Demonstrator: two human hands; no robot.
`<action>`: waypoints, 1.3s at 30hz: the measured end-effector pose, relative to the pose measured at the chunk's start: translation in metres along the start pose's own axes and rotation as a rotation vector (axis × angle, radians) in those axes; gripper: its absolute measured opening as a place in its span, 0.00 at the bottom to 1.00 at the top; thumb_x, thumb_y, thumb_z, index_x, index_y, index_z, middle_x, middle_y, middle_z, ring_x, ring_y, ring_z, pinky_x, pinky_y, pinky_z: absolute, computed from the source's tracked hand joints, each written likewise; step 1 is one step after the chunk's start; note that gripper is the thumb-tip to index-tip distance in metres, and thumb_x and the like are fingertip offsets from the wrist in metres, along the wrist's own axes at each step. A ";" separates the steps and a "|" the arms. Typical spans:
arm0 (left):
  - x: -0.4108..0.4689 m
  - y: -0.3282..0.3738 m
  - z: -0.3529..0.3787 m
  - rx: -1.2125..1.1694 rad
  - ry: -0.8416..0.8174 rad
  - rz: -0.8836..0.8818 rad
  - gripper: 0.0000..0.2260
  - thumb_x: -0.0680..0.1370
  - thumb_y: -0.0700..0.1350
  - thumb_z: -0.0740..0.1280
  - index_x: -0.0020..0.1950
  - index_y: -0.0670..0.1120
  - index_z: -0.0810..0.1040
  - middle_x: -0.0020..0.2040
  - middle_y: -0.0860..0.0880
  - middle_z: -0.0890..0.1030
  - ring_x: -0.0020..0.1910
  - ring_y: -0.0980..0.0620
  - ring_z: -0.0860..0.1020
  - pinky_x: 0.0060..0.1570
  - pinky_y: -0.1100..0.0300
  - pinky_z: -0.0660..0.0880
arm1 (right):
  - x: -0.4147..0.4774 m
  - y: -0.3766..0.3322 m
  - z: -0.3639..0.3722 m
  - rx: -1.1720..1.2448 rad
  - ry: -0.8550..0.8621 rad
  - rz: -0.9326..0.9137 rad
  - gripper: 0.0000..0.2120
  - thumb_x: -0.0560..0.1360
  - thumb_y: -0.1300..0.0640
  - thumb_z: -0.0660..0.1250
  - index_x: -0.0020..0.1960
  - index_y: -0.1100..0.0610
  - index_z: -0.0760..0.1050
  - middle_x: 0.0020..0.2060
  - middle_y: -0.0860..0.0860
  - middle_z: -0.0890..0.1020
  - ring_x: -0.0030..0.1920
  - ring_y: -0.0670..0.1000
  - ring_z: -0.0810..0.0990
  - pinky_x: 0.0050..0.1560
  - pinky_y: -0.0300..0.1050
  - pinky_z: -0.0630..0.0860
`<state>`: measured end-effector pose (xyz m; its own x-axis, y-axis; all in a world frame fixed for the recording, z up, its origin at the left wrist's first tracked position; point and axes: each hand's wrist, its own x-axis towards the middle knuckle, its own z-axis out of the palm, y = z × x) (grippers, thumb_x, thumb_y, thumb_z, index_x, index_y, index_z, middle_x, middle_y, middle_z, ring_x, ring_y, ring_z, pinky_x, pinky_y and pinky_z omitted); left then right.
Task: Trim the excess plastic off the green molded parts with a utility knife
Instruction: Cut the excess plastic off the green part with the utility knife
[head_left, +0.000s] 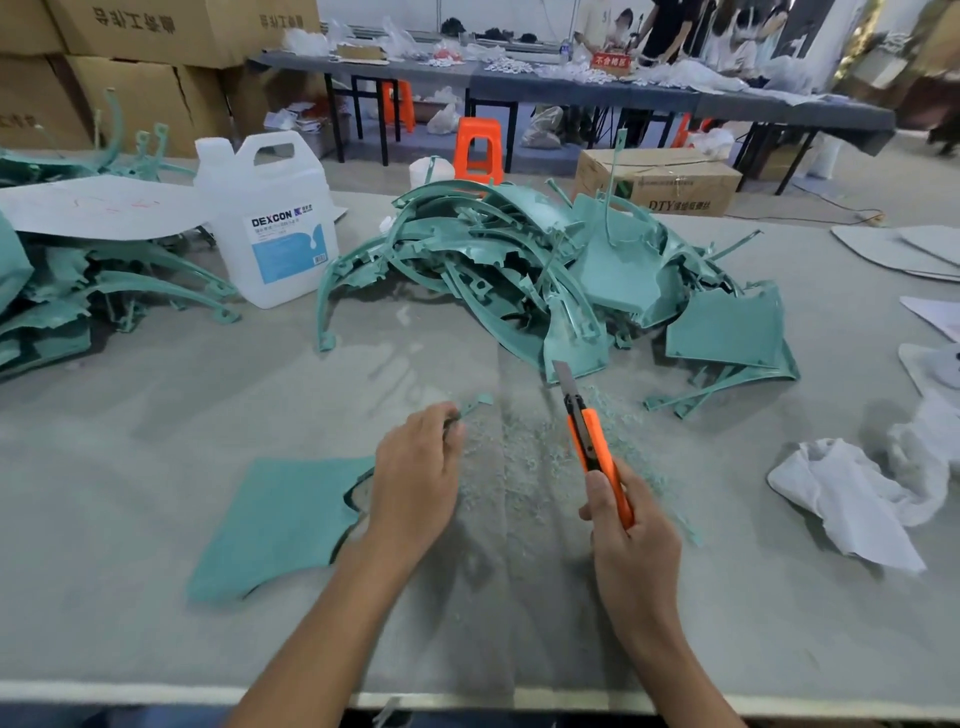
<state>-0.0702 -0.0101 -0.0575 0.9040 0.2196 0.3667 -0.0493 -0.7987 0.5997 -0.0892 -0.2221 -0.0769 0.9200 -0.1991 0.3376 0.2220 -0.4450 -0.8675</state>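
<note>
Blocked at far centre by a tangled heap of teal-green molded plastic parts (561, 270), just beyond the blade of the orange-handled utility knife (597, 447) gripped in the right hand (634, 545). Hemmed in on the left by a white plastic jug (265, 223) and a second pile of green curved parts (78, 296). Passable over the grey felt table (156, 405) between jug and heap, and across the loose green shavings (524, 457) between the hands. Low and flat by the left hand (415, 478), itself pinching a small green plastic scrap (475, 402): a green plastic sheet (275, 519). Off to the right, crumpled white cloth (852, 499).

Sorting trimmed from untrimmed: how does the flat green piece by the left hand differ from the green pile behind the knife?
The flat green piece lies single and flat; the green pile is many parts heaped together. The piece is a plain sheet; the pile holds curved strips and tabs. Both are teal plastic.
</note>
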 end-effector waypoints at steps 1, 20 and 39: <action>0.006 0.001 0.007 0.083 -0.005 0.023 0.11 0.85 0.50 0.54 0.57 0.47 0.74 0.45 0.50 0.78 0.44 0.46 0.75 0.47 0.50 0.70 | -0.001 0.000 0.000 -0.006 -0.012 0.003 0.11 0.79 0.35 0.60 0.58 0.34 0.75 0.39 0.41 0.82 0.39 0.44 0.80 0.37 0.35 0.72; 0.038 -0.017 0.012 0.614 -0.394 0.039 0.08 0.84 0.51 0.48 0.48 0.51 0.63 0.41 0.49 0.79 0.35 0.45 0.73 0.39 0.53 0.65 | -0.002 -0.004 0.016 -0.380 -0.168 -0.093 0.13 0.81 0.47 0.63 0.61 0.49 0.80 0.41 0.50 0.82 0.38 0.53 0.77 0.38 0.44 0.63; 0.032 0.005 -0.013 0.064 -0.229 0.188 0.11 0.85 0.53 0.55 0.45 0.52 0.69 0.35 0.55 0.73 0.34 0.53 0.72 0.37 0.53 0.70 | 0.003 -0.007 0.010 -0.246 -0.092 -0.018 0.13 0.81 0.46 0.63 0.60 0.48 0.81 0.36 0.42 0.79 0.35 0.38 0.74 0.37 0.26 0.67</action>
<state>-0.0468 0.0001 -0.0337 0.9541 -0.0620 0.2929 -0.2049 -0.8487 0.4876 -0.0851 -0.2108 -0.0732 0.9447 -0.1144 0.3075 0.1631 -0.6492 -0.7429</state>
